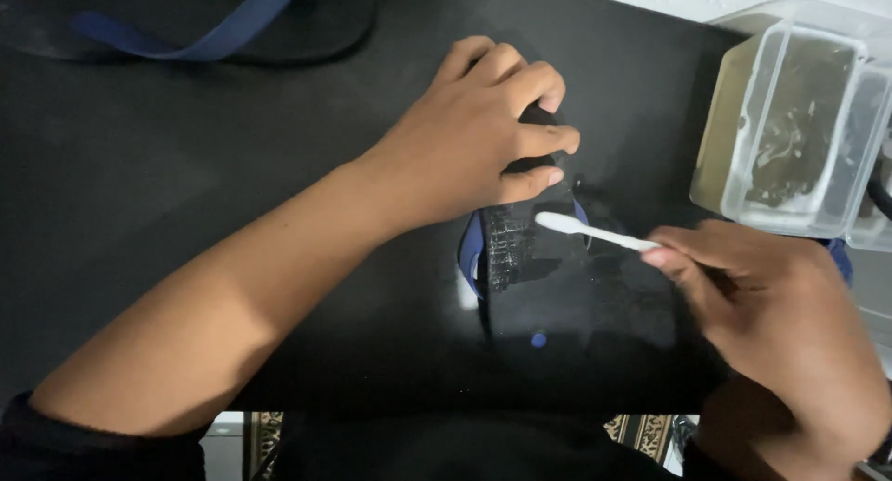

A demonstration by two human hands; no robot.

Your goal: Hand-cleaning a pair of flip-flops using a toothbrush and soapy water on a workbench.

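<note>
A black flip-flop sandal (548,295) with blue straps lies sole-up on a black table (186,165), wet and shiny. My left hand (478,132) presses down on its far end and grips it. My right hand (771,304) holds a white toothbrush (595,232) by the handle, with the brush head resting on the sandal's wet sole just below my left fingers.
A second black sandal (214,21) with blue straps lies at the table's far left. A clear plastic container (799,118) of murky water stands at the right edge. A patterned floor shows below the table's near edge.
</note>
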